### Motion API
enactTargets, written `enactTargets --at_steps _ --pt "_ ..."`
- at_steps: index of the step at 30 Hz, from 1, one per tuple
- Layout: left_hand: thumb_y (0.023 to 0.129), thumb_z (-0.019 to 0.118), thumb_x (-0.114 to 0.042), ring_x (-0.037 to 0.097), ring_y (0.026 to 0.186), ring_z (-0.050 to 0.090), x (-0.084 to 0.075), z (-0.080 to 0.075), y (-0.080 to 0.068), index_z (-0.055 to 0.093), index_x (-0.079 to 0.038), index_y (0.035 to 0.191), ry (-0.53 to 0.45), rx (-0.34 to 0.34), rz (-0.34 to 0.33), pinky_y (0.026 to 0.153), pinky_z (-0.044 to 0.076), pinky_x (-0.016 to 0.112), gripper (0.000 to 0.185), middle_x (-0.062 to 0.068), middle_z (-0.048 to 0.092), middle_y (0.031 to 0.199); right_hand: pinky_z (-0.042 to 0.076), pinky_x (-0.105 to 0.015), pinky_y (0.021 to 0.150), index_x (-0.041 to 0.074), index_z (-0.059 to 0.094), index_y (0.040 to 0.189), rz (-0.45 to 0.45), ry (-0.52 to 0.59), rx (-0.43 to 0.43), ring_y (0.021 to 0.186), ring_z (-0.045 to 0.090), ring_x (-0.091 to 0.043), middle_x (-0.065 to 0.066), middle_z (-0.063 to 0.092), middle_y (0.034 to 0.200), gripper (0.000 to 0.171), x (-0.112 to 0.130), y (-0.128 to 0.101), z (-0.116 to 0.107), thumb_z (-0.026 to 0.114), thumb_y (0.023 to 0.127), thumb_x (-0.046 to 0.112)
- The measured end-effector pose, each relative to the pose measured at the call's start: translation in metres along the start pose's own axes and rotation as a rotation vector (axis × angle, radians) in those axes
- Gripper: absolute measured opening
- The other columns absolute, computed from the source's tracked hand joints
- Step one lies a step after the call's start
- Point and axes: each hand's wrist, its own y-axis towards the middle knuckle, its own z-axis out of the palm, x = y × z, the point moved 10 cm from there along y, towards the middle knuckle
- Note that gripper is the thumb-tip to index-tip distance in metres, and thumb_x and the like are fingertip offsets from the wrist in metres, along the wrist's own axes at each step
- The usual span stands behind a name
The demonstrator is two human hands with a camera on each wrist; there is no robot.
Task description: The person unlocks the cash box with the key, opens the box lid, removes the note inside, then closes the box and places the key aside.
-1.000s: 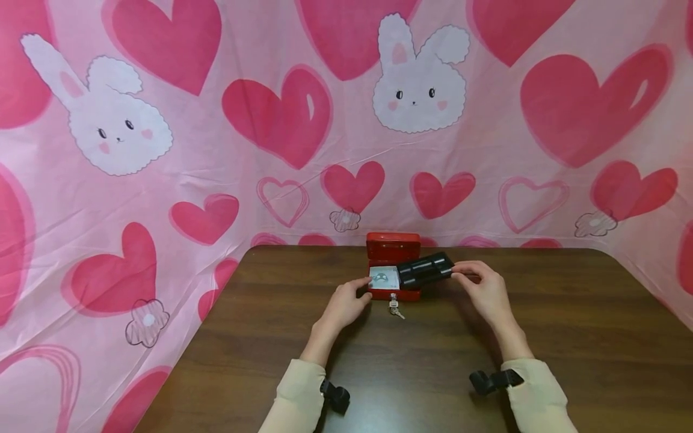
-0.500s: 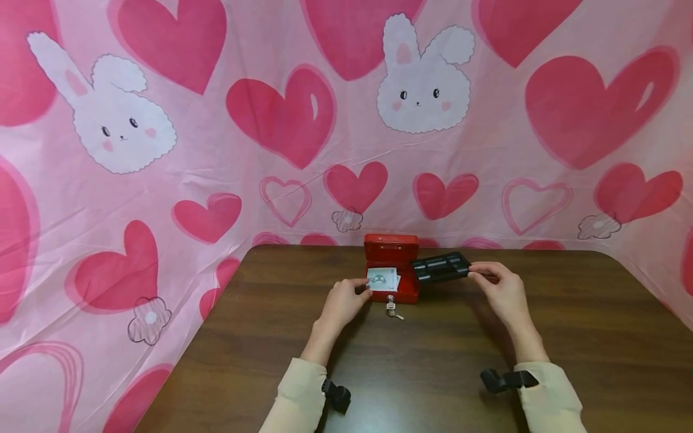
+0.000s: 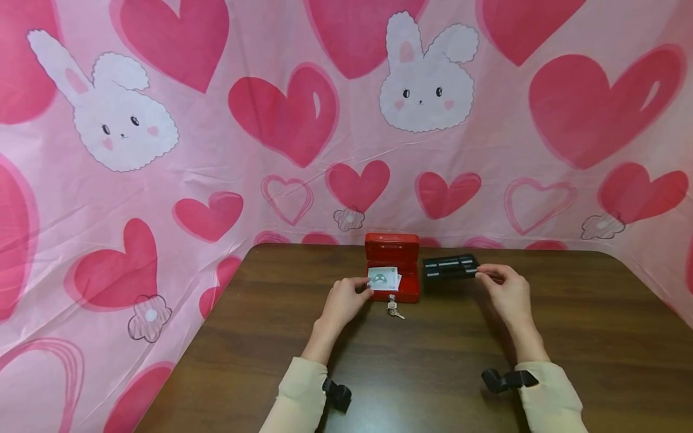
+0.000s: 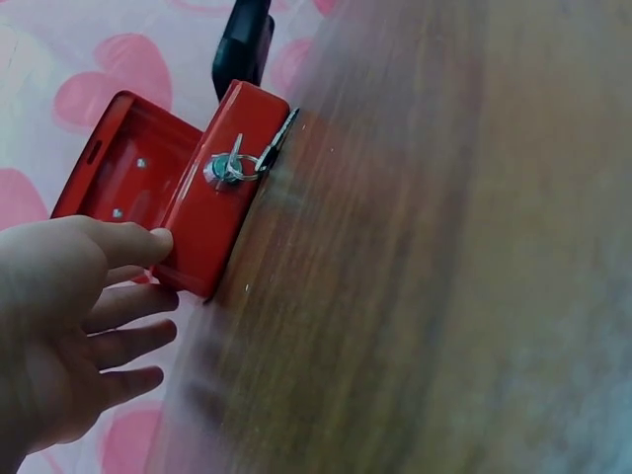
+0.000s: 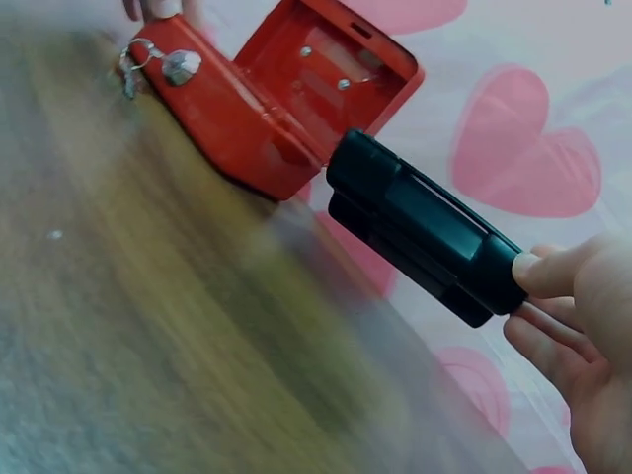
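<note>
A red metal cash box stands on the table with its lid raised. Paper banknotes lie inside it, toward the left. My left hand grips the box's left front corner; in the left wrist view the thumb lies on the rim and the lower fingers are spread. Right of the box, a black compartment tray is held up by its right end, pinched between thumb and fingers of my right hand. The right wrist view shows the tray from its side, beside the box.
Keys on a ring hang from the lock at the box's front. The brown wooden table ends just behind the box, where a pink cloth with hearts and rabbits hangs. A black strap mount sits on each wrist.
The black tray has moved right, from over the cash box to beside it, carried by my right hand. More of the box's interior and banknotes shows. My left hand stays at the corner.
</note>
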Motion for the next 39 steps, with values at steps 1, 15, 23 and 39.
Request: enactTargets --at_steps 1,15,23,39 --pt "0.091 0.071 -0.024 0.023 0.11 0.069 0.0 0.0 0.0 0.072 -0.011 0.123 -0.004 0.001 0.005 0.095 0.053 0.045 0.035 0.007 0.074 0.116 0.04 -0.001 0.067 0.001 0.075 0.1 0.012 -0.007 0.003 0.076 0.048 0.027 -0.02 0.073 0.103 0.016 -0.002 0.0 0.001 0.074 0.089 0.012" --pt "0.091 0.071 -0.024 0.023 0.105 0.069 0.0 -0.001 0.001 0.069 -0.01 0.126 -0.013 0.008 0.013 0.092 0.054 0.045 0.038 0.008 0.074 0.114 0.046 -0.029 0.076 -0.001 0.075 0.103 0.065 -0.149 0.12 0.095 0.066 -0.034 -0.022 0.074 0.101 0.02 -0.017 -0.001 0.018 0.069 0.092 0.015" --pt "0.092 0.07 -0.025 0.023 0.106 0.069 0.0 0.0 -0.001 0.068 -0.008 0.128 -0.025 0.026 0.002 0.094 0.054 0.045 0.04 0.009 0.074 0.116 0.046 -0.054 0.091 -0.004 0.073 0.106 0.053 -0.158 0.16 0.108 0.062 -0.047 -0.028 0.07 0.11 0.022 -0.022 -0.003 0.025 0.068 0.093 0.013" --pt "0.092 0.07 -0.025 0.023 0.108 0.068 0.001 0.0 -0.001 0.067 -0.008 0.129 -0.039 0.03 -0.007 0.094 0.053 0.045 0.041 0.009 0.073 0.118 0.045 -0.061 0.095 -0.008 0.069 0.115 -0.025 -0.219 0.295 0.112 0.059 -0.05 -0.032 0.066 0.116 0.028 -0.021 -0.005 0.042 0.065 0.093 0.01"
